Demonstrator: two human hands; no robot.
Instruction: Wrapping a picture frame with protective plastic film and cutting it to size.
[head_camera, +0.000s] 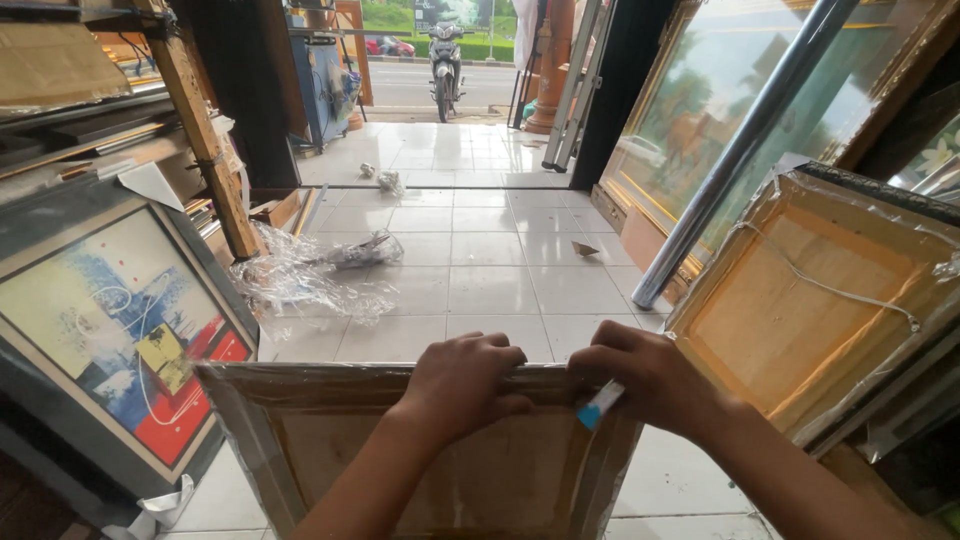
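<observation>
A: What are the hands on?

B: A brown-backed picture frame wrapped in clear plastic film, standing upright on the white tiled floor just in front of the person. The left hand is curled down over its top edge, fingers closed on the wrap.

A: And the right hand?

B: The right hand grips the same edge just beside it, pinching a small white-and-blue tool, perhaps a cutter; I cannot tell.

A: Around them?

B: An abstract blue, red and yellow painting leans at the left, crumpled clear plastic lies on the tiles, and another wrapped frame with a hanging cord leans at the right.
</observation>
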